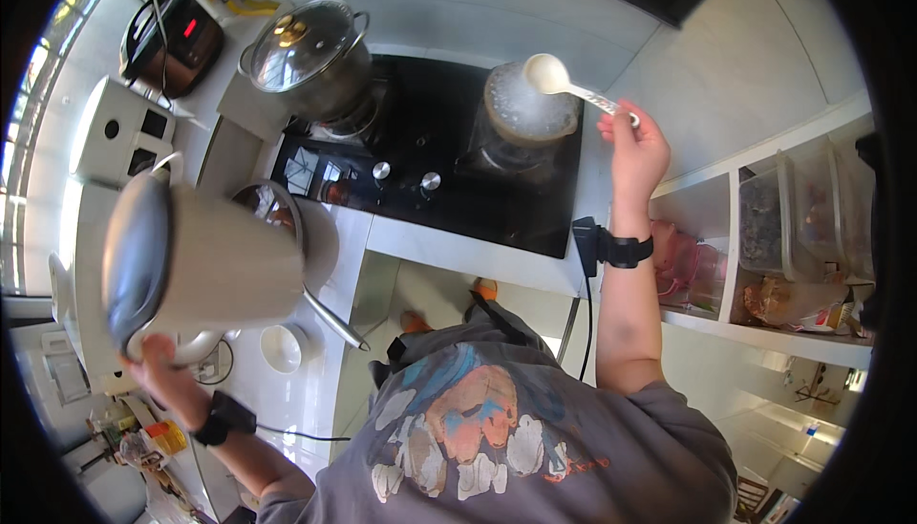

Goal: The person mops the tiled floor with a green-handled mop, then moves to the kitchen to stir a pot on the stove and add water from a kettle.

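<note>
My right hand (636, 148) grips the handle end of a white ladle (548, 74). The ladle's bowl hangs over a round pot (526, 112) on the right burner, whose contents are white, bubbling and steaming. At the left, my left hand (161, 373), blurred, holds a large white kettle (229, 259) with a grey lid (140, 252) by its lower side. That kettle is tipped on its side in the air and hides part of a grey pan (319, 244) on the counter. A metal handle (335, 320) sticks out past the kettle's base.
A glass-lidded pot (308, 58) stands on the left burner of the black gas hob (423, 137). Behind the kettle are a white appliance (118, 133) and a dark cooker (172, 44) with a lit display. A white bowl (283, 348) sits on the counter; open shelves (734, 237) hold boxes at right.
</note>
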A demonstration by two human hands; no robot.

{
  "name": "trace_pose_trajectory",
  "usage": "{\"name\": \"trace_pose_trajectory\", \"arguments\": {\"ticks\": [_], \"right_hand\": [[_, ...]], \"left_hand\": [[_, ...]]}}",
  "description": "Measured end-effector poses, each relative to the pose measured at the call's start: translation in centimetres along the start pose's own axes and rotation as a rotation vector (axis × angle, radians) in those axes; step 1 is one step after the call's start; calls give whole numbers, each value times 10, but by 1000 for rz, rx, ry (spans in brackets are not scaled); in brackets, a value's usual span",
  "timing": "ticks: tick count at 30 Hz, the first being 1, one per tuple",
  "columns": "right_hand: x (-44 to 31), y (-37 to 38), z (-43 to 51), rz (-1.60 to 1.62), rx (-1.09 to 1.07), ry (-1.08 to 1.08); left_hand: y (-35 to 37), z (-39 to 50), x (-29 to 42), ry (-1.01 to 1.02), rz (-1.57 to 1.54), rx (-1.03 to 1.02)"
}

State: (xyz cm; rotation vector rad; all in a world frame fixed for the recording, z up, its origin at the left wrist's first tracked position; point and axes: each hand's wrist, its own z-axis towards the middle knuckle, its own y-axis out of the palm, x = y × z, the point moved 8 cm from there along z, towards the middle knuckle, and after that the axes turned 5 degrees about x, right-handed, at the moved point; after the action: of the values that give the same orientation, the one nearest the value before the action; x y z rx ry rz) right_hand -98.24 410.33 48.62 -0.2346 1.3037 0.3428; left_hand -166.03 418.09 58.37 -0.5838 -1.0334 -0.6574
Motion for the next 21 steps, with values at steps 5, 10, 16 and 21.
{"name": "trace_pose_trajectory", "arguments": {"ticks": [5, 10, 16, 21], "right_hand": [[-21, 7, 1, 55, -31, 12], [-20, 7, 5, 40, -36, 19], [-12, -1, 6, 14, 16, 25], [-10, -2, 6, -5, 44, 8]], "left_hand": [[177, -56, 31, -32, -146, -522], [293, -99, 62, 5, -139, -824], [377, -130, 90, 107, -57, -1040], [409, -138, 103, 227, 122, -1073]]}}
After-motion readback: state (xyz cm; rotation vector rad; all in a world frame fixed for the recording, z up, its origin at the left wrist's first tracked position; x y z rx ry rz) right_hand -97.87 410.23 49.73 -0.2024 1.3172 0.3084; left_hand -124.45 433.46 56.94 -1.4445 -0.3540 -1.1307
